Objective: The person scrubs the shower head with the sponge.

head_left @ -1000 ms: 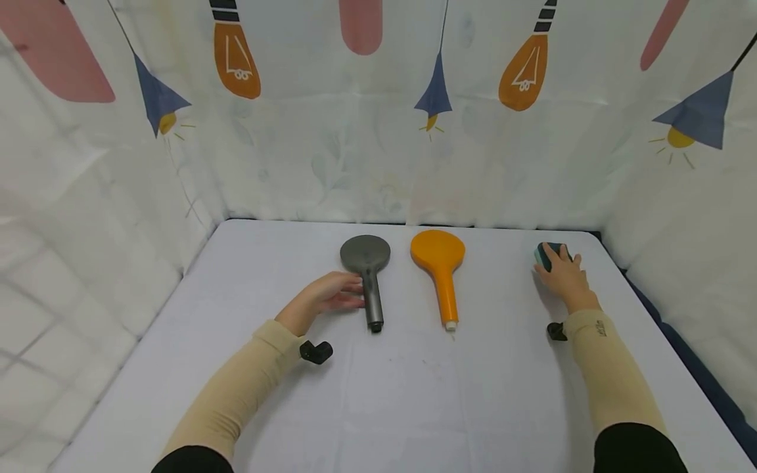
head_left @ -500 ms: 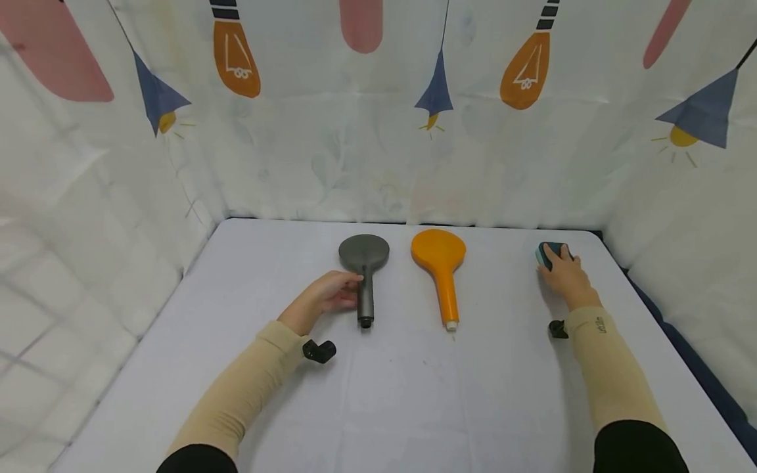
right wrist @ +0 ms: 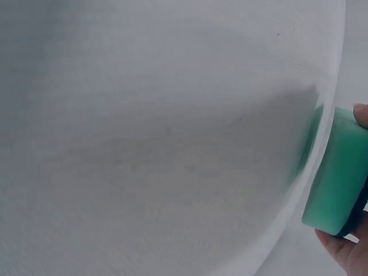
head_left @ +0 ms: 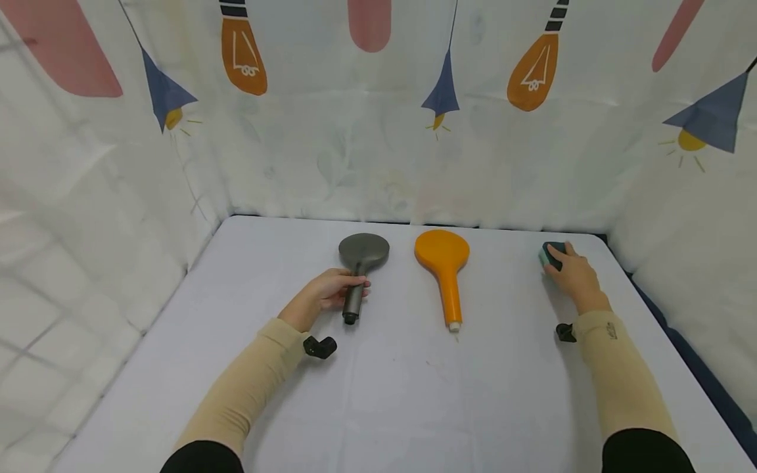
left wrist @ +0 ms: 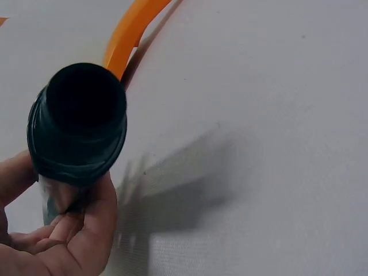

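Left grip clamped on the dark grey handheld shower head with a flat round face: thumb across the near side of the handle, fingers wrapped behind it. Round face lies just beyond the grip, away from the person; the handle slants back, its black end on the near side of the grip. In the left wrist view that end reads as a hollow, ridged tube pointing at the camera, fingers curled below it. Cannot tell whether the round face touches the tabletop, which is spread with white cloth. Orange handheld shower head of similar shape lies to the right of the left grip, near but apart from it, handle toward the person and ending in a white tip; a good gap separates it from the right grip. Right grip clamped on the green foam sponge block with a dark layer: thumb on one side, fingers on the other, sponge at the far side of the hand, near the tabletop's far right corner. Behind each grip, toward the person: beige sleeve, small black wrist device. Beyond both grips, pale fabric printed with bulbs and hanging lamps.
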Available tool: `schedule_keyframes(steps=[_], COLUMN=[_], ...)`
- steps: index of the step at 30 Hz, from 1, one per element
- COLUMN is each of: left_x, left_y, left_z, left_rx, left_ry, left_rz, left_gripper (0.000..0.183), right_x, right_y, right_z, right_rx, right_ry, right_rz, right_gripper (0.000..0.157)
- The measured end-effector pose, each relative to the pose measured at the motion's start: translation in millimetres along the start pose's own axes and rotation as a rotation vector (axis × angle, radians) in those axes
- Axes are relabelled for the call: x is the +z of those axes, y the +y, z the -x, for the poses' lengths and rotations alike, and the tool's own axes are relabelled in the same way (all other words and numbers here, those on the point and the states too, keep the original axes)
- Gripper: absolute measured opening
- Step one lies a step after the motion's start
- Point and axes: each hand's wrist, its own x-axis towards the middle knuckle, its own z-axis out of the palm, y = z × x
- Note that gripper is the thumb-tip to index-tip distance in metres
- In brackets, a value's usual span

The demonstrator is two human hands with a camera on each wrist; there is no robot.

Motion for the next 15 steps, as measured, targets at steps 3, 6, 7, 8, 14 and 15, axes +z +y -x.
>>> schedule_keyframes(steps=[3, 6, 7, 8, 14, 15], left_x=[-2.4, -7.2, -9.6, -12.2, -26.9, -28.3], left_y=[-2.4, -5.1, -5.2, -4.7, 8.6, 11.1], left_z=[-3.1, -6.3, -7.0, -7.3, -5.9, -5.4], left_rx=[0.017, 0.026, 0.031, 0.042, 0.132, 0.14], left_ry=[-0.024, -0.064, -0.077, -0.091, -0.159, -0.169], left_rz=[-0.004, 0.014, 0.017, 0.01, -0.077, -0.085], left_gripper=[0.046, 0.048, 0.05, 0.05, 0.05, 0.05], right_x=[0.9, 2.7, 3.4, 3.8, 2.7, 2.6], right_y=[0, 1, 1, 1, -6, -9], right_z=[2, 6, 6, 7, 7, 7], right_rx=[-0.025, -0.045, -0.053, -0.059, -0.114, -0.126], right_ry=[0.03, 0.046, 0.054, 0.06, 0.131, 0.143], right_rz=[0.005, 0.007, 0.008, 0.003, -0.026, -0.031], right_gripper=[0.061, 0.06, 0.06, 0.06, 0.062, 0.062])
